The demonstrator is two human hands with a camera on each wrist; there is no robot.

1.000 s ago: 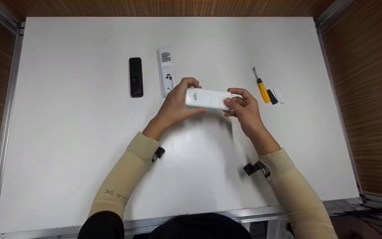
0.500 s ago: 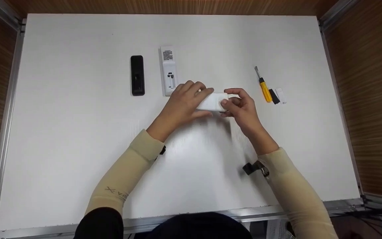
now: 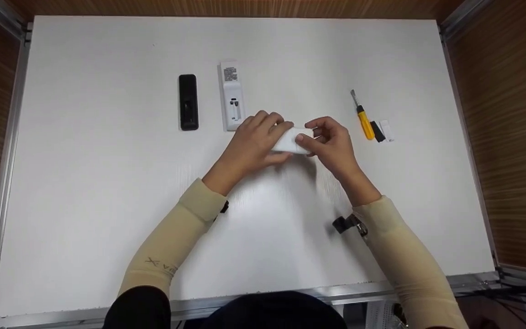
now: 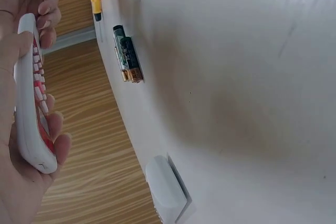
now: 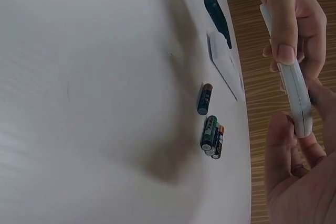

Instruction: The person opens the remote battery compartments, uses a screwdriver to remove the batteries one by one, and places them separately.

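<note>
A white remote control [image 3: 285,144] is held above the table, back side up in the head view. My left hand [image 3: 251,144] grips its left part, fingers over the far edge and thumb along the near edge. At the other end is my right hand [image 3: 336,148], thumb on the remote's back near a seam line and fingers curled about the end. The left wrist view shows the held remote [image 4: 25,98] edge-on, with red and white buttons facing away from the palm. Part of the remote's back is hidden under my left hand.
Beyond my left hand lie a black remote [image 3: 188,103] and a white remote [image 3: 232,103] with its battery compartment uncovered. A yellow screwdriver [image 3: 365,124], a small black cover [image 3: 377,131] and a small white cover [image 3: 386,130] lie to the right. Several batteries [image 5: 209,132] rest on the table.
My left hand has turned over the remote and now covers more of its back. My right thumb has slid left along the back, away from the remote's end.
</note>
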